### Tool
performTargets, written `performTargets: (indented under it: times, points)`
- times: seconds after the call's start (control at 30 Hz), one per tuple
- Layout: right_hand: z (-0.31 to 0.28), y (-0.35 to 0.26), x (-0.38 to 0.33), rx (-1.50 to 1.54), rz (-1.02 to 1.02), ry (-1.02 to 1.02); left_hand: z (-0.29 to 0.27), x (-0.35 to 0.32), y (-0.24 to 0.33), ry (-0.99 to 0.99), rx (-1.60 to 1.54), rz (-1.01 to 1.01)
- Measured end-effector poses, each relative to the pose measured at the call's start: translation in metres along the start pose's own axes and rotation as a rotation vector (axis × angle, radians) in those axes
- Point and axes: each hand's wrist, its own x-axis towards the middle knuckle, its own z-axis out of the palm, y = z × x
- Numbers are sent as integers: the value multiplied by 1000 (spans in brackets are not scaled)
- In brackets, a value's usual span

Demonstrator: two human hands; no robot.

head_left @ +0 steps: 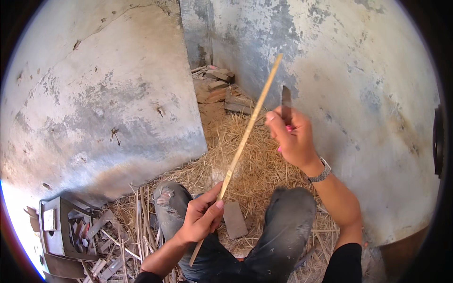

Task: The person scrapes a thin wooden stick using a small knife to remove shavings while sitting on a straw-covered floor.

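My left hand (202,218) is closed round the lower part of a long, thin, pale strip (250,126) that looks like split bamboo or wood. The strip slants up and to the right, its lower end poking out below the hand between my knees. To the right of it, my right hand (295,137) is raised and wrapped round the pink handle of a knife (286,101). Its dark blade points upward, apart from the strip. My fingers cover most of the handle.
Straw (250,165) covers the floor round my legs, with a flat block (235,220) between my knees. Bricks (219,75) are piled in the far corner. Peeling walls (104,104) stand left and right. At lower left, a grey frame (55,236) stands beside wood scraps (106,226).
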Motion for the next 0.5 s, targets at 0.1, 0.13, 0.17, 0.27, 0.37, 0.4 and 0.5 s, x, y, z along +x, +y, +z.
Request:
performTargets:
  times: [0.1,0.13,0.17,0.27,0.37,0.4,0.5]
  points:
    - [1,18,6,7,-1,76,1,18,-2,-78,-77,-29]
    - [10,25,5,3,-30,124,1,27,-3,-100,-37,-54]
    - [10,30,3,16,-26,127,1,38,-3,-124,1,-80]
    - [-14,34,-4,201,275,5,3,71,-1,-207,60,-137]
    - [-32,37,-5,206,403,-54,7,108,7,-280,67,-198]
    - [-32,43,-7,177,400,-56,13,119,13,-271,81,-227]
    - [-22,55,-10,159,212,96,18,151,1,-272,-47,-260]
